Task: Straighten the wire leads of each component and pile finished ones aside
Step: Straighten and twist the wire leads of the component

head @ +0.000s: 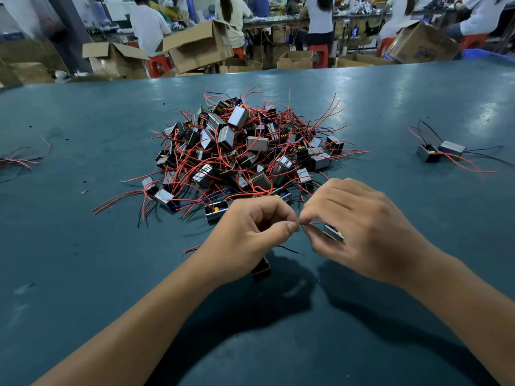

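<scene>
Component (pixel 333 232) at 6 o'clock from pile (pixel 245 151): your right hand (pixel 359 227) is holding it, pinching its red lead (pixel 313 223); your left hand (pixel 250 232) is pinching the lead's tip. Two finished units (pixel 441 150) are lying at 3 o'clock.

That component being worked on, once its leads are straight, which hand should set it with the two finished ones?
Right, probably. The right hand already holds the component, and the finished pair lies on its side.

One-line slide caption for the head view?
Both hands pinch a red lead of one component before the tangled pile.
</scene>
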Available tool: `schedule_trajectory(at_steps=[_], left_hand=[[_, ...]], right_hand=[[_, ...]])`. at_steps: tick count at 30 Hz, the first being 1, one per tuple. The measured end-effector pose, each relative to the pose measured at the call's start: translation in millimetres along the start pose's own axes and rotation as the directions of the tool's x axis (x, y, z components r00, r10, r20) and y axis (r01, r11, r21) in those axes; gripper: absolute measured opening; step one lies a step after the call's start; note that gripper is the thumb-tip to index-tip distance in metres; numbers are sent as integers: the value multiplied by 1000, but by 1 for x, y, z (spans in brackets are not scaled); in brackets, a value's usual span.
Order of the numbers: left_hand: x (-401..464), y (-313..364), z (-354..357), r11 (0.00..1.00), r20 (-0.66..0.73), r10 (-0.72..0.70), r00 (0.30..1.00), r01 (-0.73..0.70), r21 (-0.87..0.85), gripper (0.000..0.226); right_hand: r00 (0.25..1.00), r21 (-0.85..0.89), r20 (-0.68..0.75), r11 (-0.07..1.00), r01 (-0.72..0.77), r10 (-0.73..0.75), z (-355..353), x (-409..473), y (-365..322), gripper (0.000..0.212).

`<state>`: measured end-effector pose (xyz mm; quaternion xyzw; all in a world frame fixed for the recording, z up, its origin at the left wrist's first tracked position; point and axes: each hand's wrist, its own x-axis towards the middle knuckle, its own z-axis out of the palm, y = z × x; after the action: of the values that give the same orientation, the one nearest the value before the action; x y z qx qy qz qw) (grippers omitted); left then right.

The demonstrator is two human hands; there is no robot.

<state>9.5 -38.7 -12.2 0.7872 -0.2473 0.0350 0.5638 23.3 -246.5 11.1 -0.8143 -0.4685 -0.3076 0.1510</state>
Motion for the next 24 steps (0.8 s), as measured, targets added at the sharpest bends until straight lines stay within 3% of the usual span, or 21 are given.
schedule_trajectory(at_steps=[4,6,8,10,12,13,15,19,24], left_hand=[[-2,0,2,1000,11,8,1000,-8,3,9],[-3,1,4,999,-2,28,1000,-28,42,10],[-3,4,6,971,-35,122,992,-112,209,9],[-1,7,6,888,-43,228,973,-189,420,9],[-1,7,6,858,-35,240,970,-195,475,11],[-2,6,5,878,-34,218,975,-181,444,9],[-3,2,3,942,-34,140,990,-123,313,8],[-3,0,0,987,-39,51,998,-44,154,12],[-3,-1,-1,990,-47,36,998,-30,141,10]], right_hand=[[995,31,77,997,-72,70,-2,2,-5,9],[960,181,158,948,-260,233,-3,2,-10,6],[870,375,265,787,-489,415,-2,4,-13,6],[745,539,399,520,-662,535,1,5,-12,14],[605,599,563,226,-768,563,2,4,-9,20],[578,602,600,163,-782,554,1,4,-8,16],[620,611,570,226,-759,540,-3,3,-4,14],[764,583,454,495,-644,460,-10,1,4,8],[803,522,367,610,-596,469,-9,-1,7,12]])
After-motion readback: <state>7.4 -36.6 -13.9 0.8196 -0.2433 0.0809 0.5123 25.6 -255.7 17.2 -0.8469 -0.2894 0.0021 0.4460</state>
